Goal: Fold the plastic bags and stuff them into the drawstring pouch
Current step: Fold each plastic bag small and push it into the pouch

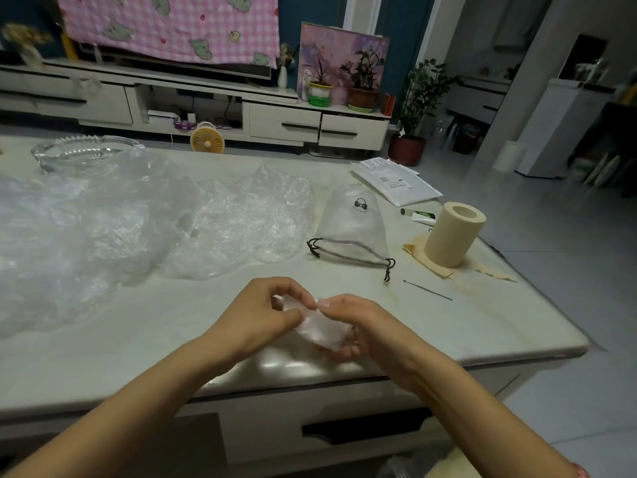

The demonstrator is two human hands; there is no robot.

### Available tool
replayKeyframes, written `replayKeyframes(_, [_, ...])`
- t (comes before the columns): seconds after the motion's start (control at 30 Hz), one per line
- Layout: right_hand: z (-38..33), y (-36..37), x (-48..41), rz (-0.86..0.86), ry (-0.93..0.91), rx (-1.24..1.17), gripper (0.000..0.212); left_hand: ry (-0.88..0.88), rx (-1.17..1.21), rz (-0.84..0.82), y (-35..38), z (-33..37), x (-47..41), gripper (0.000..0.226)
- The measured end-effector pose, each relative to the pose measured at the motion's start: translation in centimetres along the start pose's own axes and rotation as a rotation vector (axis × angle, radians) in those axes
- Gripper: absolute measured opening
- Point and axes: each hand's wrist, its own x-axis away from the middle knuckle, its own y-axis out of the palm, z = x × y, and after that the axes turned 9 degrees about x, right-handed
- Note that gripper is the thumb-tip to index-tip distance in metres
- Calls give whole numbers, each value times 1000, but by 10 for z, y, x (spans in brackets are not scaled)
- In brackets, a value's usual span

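Observation:
A small folded clear plastic bag (322,327) is held between both hands just above the table's near edge. My left hand (265,313) pinches its upper left corner with curled fingers. My right hand (358,326) cups it from the right and underneath, thumb on top. A translucent drawstring pouch (350,224) with a black logo and dark cord lies flat beyond the hands, mouth toward me. Several crumpled clear plastic bags (138,219) are spread over the left half of the table.
A beige roll (453,234) stands on beige sheets at the right. A thin metal pin (427,290) lies near it. White mailers (396,182) and a small tube (418,215) sit behind. A glass dish (82,151) is at the far left. The table edge (482,357) runs close below the hands.

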Motion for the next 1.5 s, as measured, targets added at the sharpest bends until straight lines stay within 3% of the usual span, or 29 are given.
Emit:
replayKeyframes(0.1, [2, -6, -2, 96, -76, 218, 12, 12, -15, -14, -4, 1, -4, 26])
replayKeyframes(0.23, [4, -15, -1, -22, -142, 259, 8, 8, 113, -55, -5, 9, -9, 17])
replayKeyframes(0.4, [7, -20, -2, -18, -257, 10, 27, -110, 399, -1, 9, 5, -15, 7])
replayKeyframes(0.57, [11, -13, -9, 119, -271, -179, 26, -181, 481, 73, 31, 1, -19, 13])
replayKeyframes(0.63, [10, -13, -13, 188, -254, -227, 17, -197, 552, 50, 35, 3, -24, 10])
replayKeyframes(0.77, [5, -16, -24, 366, -232, -230, 9, -220, 750, -53, 41, 3, -37, 26])
replayKeyframes(0.83, [4, -16, -30, 402, -208, -228, 15, -182, 651, -36, 46, 0, -42, 25])
replayKeyframes(0.9, [1, -16, -34, 373, -161, -303, 21, -154, 518, 45, 47, -3, -48, 5])
replayKeyframes(0.93, [-1, -17, -36, 345, -142, -345, 21, -138, 443, 80, 47, -6, -53, 8])
replayKeyframes(1.03, [-4, -19, -39, 371, -130, -293, 6, -97, 316, 141, 46, -9, -66, 9])
replayKeyframes(1.07, [-3, -21, -41, 428, -134, -255, 4, -80, 303, 147, 47, -9, -69, 9])
replayKeyframes(1.2, [0, -31, -47, 481, -106, -264, 36, -29, 230, 117, 55, -9, -77, 6])
replayKeyframes(1.27, [-1, -40, -51, 460, -101, -210, 27, 0, 156, 54, 58, -11, -82, 6])
replayKeyframes(1.33, [0, -50, -55, 498, -105, -139, 17, 119, -151, 44, 59, -11, -87, 18])
replayKeyframes(1.43, [1, -63, -59, 558, -121, -70, 19, 509, -721, 190, 53, -21, -98, 32])
replayKeyframes(1.5, [3, -67, -59, 556, -136, -34, 20, 617, -967, 217, 50, -35, -111, 28])
